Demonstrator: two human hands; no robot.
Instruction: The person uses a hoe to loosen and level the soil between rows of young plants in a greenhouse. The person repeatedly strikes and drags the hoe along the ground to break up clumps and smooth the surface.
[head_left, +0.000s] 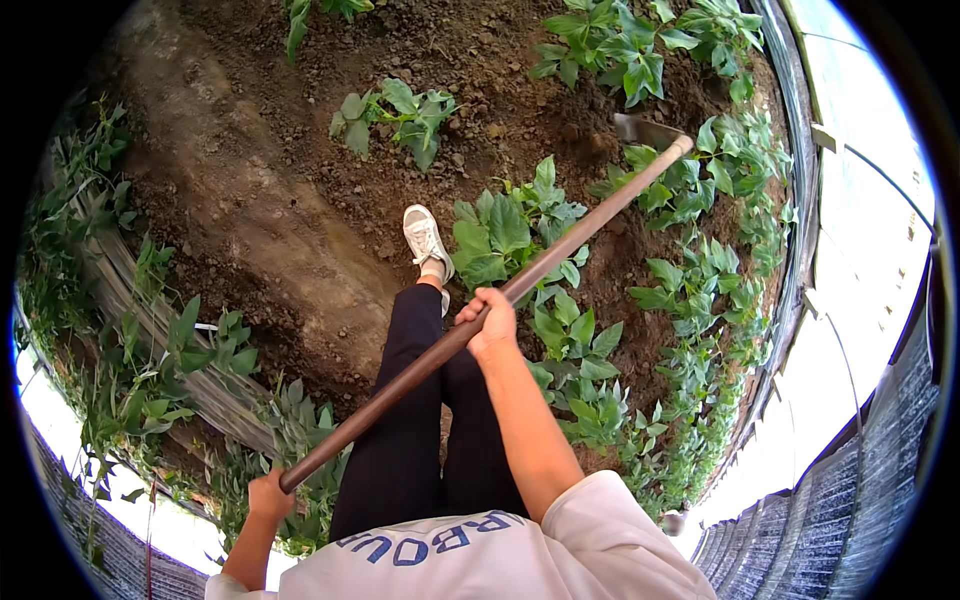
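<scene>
A long-handled hoe slants across the view, its brown handle (397, 384) running from lower left to upper right. Around the handle's near end my left hand (271, 496) is closed. Further up the shaft, above my thighs, my right hand (491, 322) grips it too. The flat metal hoe blade (651, 132) is down at the soil among leafy plants, its lower edge partly hidden by earth and leaves. Close by the blade are a green plant (637, 52) above it and more leaves (675, 184) below it.
A leafy plant (499, 232) grows beside my shoe (424, 236). Another small plant (401, 120) stands ahead in the loose soil (495, 45). Bare trodden earth (262, 225) runs to the left. Plastic sheeting (799, 135) edges the right side; vines cover a pale strip (172, 322) at left.
</scene>
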